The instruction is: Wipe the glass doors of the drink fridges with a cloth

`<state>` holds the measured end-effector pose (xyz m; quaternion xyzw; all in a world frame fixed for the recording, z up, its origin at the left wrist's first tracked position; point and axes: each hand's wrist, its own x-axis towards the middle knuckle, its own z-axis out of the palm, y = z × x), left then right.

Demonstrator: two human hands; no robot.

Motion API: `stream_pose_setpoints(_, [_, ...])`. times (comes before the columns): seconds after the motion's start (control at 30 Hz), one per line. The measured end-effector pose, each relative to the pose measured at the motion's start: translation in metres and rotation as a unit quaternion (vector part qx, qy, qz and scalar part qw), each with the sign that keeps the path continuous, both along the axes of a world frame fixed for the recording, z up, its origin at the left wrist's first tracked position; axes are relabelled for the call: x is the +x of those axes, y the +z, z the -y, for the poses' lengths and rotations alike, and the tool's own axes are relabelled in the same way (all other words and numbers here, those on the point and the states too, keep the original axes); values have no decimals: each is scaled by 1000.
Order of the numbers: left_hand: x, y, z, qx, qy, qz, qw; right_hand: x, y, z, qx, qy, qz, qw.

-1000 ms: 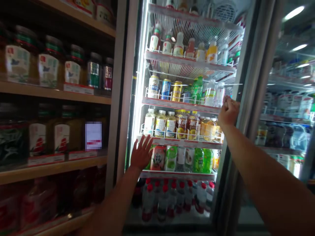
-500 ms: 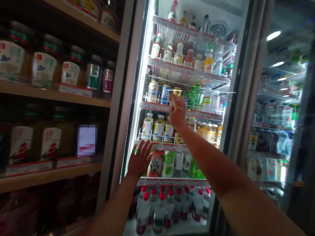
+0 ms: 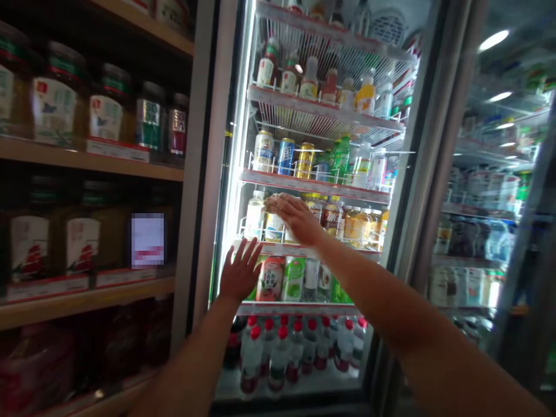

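Note:
My left hand (image 3: 240, 271) has its fingers spread and holds nothing. It is in front of the left edge of the lit fridge, beside a red-labelled drink carton (image 3: 270, 279). Higher up, my right hand (image 3: 296, 216) stretches its fingers to the left, with no item visible in it. It covers part of a row of bottles, near a white-capped bottle (image 3: 255, 211); whether the fingertips touch one I cannot tell. On the shelf above stand a white can (image 3: 263, 152), a blue can (image 3: 285, 156) and a gold can (image 3: 305, 160).
Wire shelves (image 3: 317, 184) with front rails divide the fridge. Red-capped bottles (image 3: 280, 356) stand at its bottom. On the left, a wooden shelf (image 3: 87, 165) carries large bottles (image 3: 56, 95) and soda cans (image 3: 150, 116). A metal door frame (image 3: 438, 145) is on the right.
My right hand has moved down and left from in front of the can shelf to the bottle row below, uncovering the gold can. My left hand stays near the fridge's left edge. The view has shifted slightly.

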<state>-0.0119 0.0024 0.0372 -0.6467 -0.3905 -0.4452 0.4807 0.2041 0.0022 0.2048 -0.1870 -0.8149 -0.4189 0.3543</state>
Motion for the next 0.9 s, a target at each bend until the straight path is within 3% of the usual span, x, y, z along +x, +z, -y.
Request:
stream_pose_setpoints(0.23, [0, 0, -1, 1, 4, 2, 1000, 107, 24, -14, 48, -23, -223, 973])
stream_pose_setpoints(0.4, [0, -1, -3, -21, -24, 23, 999, 176, 7, -22, 77, -25, -394, 916])
stream_pose_setpoints(0.5, [-1, -2, -7, -16, -40, 28, 999, 193, -5, -27, 74, -43, -477, 875])
stream_pose_setpoints(0.6, [-2, -1, -11, -3, -48, 21, 999, 181, -7, -31, 73, -60, -519, 850])
stream_pose_setpoints(0.67, [-1, -1, -11, -1, -53, 21, 998, 156, -7, -31, 76, -59, -510, 855])
stream_pose_setpoints(0.8, [0, -1, -7, -12, -60, 28, 998, 80, -27, -21, 59, -40, -385, 920])
stream_pose_setpoints(0.9, [2, -1, -4, -27, -72, 44, 996, 28, -53, -8, 15, -37, -223, 974])
